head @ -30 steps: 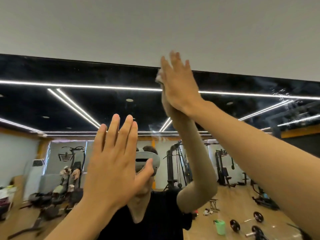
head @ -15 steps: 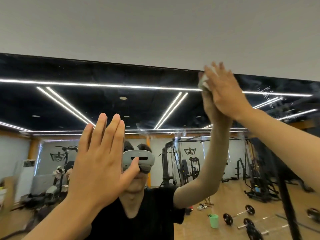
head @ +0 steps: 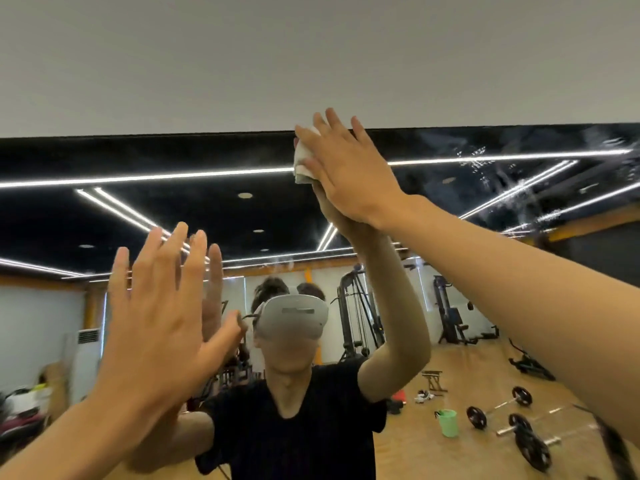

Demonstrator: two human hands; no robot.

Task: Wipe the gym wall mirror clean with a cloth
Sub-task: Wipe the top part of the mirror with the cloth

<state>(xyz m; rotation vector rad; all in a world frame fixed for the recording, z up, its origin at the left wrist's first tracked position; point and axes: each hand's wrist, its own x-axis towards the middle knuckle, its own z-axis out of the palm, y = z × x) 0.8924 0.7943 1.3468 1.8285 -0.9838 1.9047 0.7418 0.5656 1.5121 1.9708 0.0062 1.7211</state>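
Your R hand presses the cloth flat, fingers straight, on the mirror at its top edge, upper centre of frame. L hand, lower left, is splayed, holding nothing. Smears lie right of the cloth, along the edge; R hand is nearer.

The cloth lies between the right hand's fingers and the mirror, at its top edge. The wall lies just above the fingertips. The left hand is below and to the left of them, before the mirror.

right hand pressing cloth to mirror, left hand flat
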